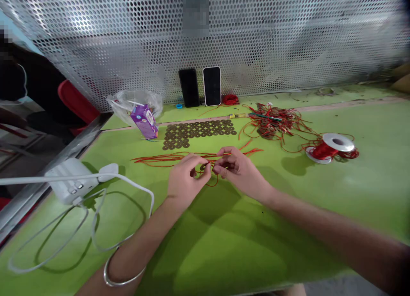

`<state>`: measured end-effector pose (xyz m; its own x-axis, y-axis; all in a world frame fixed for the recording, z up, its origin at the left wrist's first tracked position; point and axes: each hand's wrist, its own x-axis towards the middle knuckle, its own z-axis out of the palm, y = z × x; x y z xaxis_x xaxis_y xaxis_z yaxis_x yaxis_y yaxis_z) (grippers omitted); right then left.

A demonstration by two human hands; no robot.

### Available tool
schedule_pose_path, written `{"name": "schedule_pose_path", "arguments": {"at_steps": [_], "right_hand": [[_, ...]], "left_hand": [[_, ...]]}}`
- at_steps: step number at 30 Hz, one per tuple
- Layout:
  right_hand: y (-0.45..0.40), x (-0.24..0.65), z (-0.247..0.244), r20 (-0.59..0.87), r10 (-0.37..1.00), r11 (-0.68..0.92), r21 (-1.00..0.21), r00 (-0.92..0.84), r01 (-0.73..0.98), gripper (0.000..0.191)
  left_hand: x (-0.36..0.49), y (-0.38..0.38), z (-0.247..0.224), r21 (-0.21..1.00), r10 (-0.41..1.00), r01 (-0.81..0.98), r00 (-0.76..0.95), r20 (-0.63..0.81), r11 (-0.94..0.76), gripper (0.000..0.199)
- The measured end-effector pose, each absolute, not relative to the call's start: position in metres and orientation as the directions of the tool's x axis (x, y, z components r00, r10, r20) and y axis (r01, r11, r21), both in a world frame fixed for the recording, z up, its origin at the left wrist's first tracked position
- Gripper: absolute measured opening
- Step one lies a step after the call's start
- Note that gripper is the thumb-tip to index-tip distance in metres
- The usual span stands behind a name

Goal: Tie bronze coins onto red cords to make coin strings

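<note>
Above the middle of the green table, my left hand point(188, 176) pinches a red cord, with a dark round coin point(203, 168) at its fingertips. My right hand point(238, 170) meets it from the right, its thumb and forefinger closed on the same red cord, and a thin loop of cord point(213, 185) hangs below the fingers. Just behind both hands lies a bundle of loose red cords point(153, 158). Farther back, rows of coins with holes point(198, 128) lie flat, edge to edge.
A purple carton point(144, 121) and plastic bag stand back left. A white power strip point(68, 180) with cables lies left. Two phones point(212, 86) lean on the perforated metal panel point(256, 44). Right are a heap of corded coins point(272, 121) and a red cord spool point(326, 148). A person sits far left.
</note>
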<state>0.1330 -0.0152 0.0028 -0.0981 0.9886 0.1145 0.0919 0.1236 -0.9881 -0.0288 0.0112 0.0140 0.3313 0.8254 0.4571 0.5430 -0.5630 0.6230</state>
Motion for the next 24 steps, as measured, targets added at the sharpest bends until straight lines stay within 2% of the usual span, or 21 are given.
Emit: {"name": "schedule_pose_path", "arguments": {"at_steps": [7, 11, 19, 24], "right_hand": [[-0.0155, 0.1387, 0.0081, 0.065, 0.987, 0.079, -0.992, -0.146, 0.098, 0.03], [-0.0152, 0.1381, 0.0057, 0.05, 0.989, 0.062, -0.995, -0.14, 0.082, 0.03], [-0.012, 0.1412, 0.0079, 0.017, 0.983, 0.045, -0.988, -0.185, 0.148, 0.014], [-0.0108, 0.143, 0.0053, 0.032, 0.981, 0.06, -0.988, -0.192, 0.143, 0.012]], "left_hand": [[-0.0324, 0.009, 0.0147, 0.407, 0.742, 0.638, 0.435, 0.511, -0.654, 0.013], [-0.035, 0.0086, 0.0166, 0.306, 0.68, 0.631, 0.518, 0.519, -0.713, 0.014], [-0.0361, 0.0077, 0.0191, 0.008, 0.5, 0.594, 0.67, 0.548, -0.804, 0.017], [-0.0365, 0.0061, 0.0202, 0.0, 0.468, 0.577, 0.662, 0.586, -0.817, 0.016]]}}
